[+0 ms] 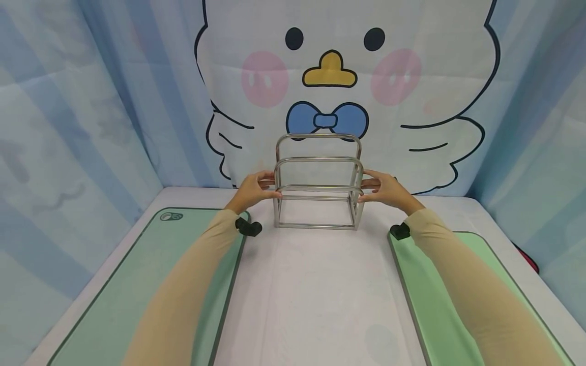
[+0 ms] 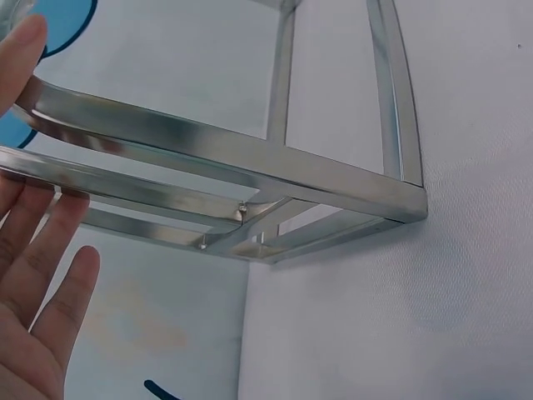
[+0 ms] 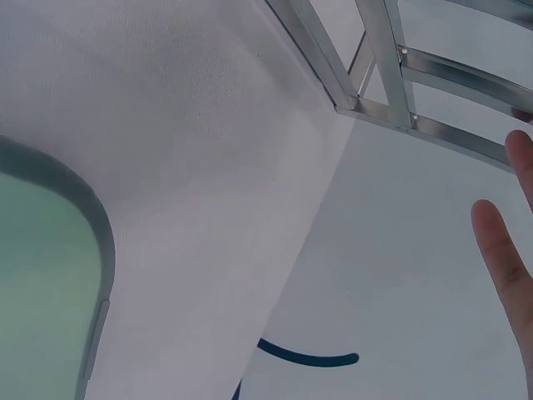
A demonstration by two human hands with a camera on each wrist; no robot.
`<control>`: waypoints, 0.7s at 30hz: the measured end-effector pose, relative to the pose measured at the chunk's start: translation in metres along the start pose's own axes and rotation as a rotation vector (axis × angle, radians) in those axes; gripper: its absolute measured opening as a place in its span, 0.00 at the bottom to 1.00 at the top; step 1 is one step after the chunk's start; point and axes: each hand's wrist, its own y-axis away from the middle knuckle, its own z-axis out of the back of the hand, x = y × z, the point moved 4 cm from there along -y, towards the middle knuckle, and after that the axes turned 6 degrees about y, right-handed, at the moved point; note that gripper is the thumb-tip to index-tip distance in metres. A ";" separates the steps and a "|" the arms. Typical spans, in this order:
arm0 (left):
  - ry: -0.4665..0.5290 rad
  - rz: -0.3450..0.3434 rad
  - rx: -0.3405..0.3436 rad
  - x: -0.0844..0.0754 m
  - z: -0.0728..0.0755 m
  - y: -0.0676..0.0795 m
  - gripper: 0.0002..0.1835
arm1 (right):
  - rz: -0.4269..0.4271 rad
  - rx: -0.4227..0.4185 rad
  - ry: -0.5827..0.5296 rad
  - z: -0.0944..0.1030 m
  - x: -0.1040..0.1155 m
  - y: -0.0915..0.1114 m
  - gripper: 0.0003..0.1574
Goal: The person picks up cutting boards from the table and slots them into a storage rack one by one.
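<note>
Rack (image 1: 320, 160) looks upright on the table (image 1: 316, 305), toward the back, in the gap between left mat (image 1: 137, 269) and right mat (image 1: 423, 279), backdrop (image 1: 256, 30) behind. Bare table under the whole base probably means it sits flatter than it would half on a mat edge. Left hand (image 1: 254, 190) grips the left side: thumb on one hoop, fingers on the next. Right hand (image 1: 386, 192) holds the right side, near mirror image, thumb at the front, fingers behind. Right wrist view only catches two fingertips by the frame, so can't tell how firm that side is. Matched side holds likely guard against twist or tipping. Both hands are up on the hoops, clear of the base, which should let it sit flat. Thin bars, so pinch beats palm
</note>
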 end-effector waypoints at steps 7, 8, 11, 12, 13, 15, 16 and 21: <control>-0.035 -0.019 0.011 0.000 -0.001 0.005 0.35 | 0.002 -0.014 0.004 -0.001 -0.001 0.002 0.56; -0.044 -0.020 0.014 0.001 -0.001 0.005 0.35 | 0.002 -0.017 0.004 -0.001 -0.001 0.003 0.56; -0.062 -0.016 0.015 0.001 -0.001 0.006 0.36 | 0.007 -0.025 0.012 -0.002 0.000 0.004 0.56; -0.062 -0.015 0.015 0.000 -0.002 0.007 0.36 | 0.008 -0.028 0.014 -0.002 0.000 0.004 0.56; -0.062 -0.014 0.017 0.000 -0.002 0.008 0.36 | 0.008 -0.030 0.016 -0.002 0.000 0.004 0.56; -0.063 -0.013 0.015 0.000 -0.002 0.008 0.36 | 0.005 -0.033 0.016 -0.003 0.001 0.005 0.56; -0.060 -0.012 0.015 0.000 -0.002 0.009 0.36 | 0.004 -0.033 0.015 -0.003 0.001 0.005 0.56; -0.067 -0.012 0.015 0.000 -0.002 0.009 0.35 | 0.004 -0.031 -0.006 -0.006 0.001 0.005 0.56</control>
